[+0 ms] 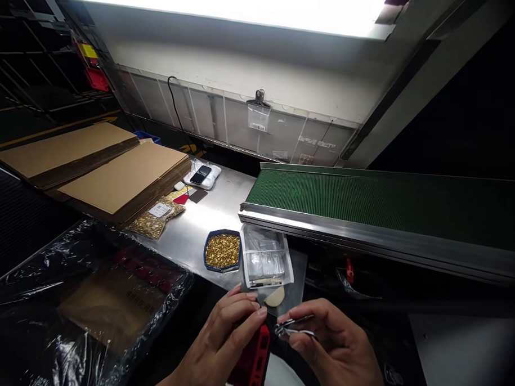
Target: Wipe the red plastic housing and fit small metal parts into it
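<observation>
My left hand [222, 338] grips a red plastic part [254, 359] at the bottom centre, fingers curled over its top end. My right hand [334, 345] pinches metal tweezers [294, 326], their tips pointing left toward the red part. Just beyond my hands lies a small cream-coloured piece [274, 296]. Behind it stands a clear plastic tray [264, 256] with small bags inside, and beside that a blue dish of tiny gold parts [222, 250].
A green conveyor belt [379, 205] runs along the right. Flat cardboard sheets [123, 177] are stacked at left, with a bag of gold parts [155, 218] and a phone [200, 174] nearby. A plastic-wrapped bin of red parts [89, 300] sits at lower left.
</observation>
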`<action>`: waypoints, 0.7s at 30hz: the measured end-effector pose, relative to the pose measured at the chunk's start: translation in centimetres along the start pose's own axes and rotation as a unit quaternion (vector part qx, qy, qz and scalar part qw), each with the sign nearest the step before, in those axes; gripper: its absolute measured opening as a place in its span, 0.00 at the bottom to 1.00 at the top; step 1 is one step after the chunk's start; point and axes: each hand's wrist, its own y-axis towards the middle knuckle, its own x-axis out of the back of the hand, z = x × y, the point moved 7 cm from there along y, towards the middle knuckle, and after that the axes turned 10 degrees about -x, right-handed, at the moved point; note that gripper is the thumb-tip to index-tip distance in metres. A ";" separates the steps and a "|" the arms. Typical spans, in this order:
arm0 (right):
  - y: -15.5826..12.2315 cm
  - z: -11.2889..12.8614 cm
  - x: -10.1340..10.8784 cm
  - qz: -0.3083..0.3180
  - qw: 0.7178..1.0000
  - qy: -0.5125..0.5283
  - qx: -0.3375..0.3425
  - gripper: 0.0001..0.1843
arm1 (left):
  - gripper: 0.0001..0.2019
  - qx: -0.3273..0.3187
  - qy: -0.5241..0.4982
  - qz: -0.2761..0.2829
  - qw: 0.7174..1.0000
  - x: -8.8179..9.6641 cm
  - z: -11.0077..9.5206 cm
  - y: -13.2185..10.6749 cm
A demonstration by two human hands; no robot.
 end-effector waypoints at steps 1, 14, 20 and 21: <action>-0.1 0.0 0.0 -0.006 1.000 -0.008 0.010 0.08 | 0.26 0.002 0.000 -0.002 1.000 0.0 0.0 -0.1; -0.5 0.7 0.9 -0.031 0.994 -0.082 0.065 0.10 | 0.28 0.022 -0.036 -0.002 0.999 -0.1 0.2 -0.1; -0.5 1.9 0.3 0.020 0.980 -0.168 0.107 0.12 | 0.28 0.011 -0.038 0.006 0.999 -0.2 0.3 -0.1; -0.4 2.1 0.2 0.029 0.976 -0.183 0.116 0.12 | 0.28 0.009 -0.039 0.009 0.999 -0.2 0.4 0.0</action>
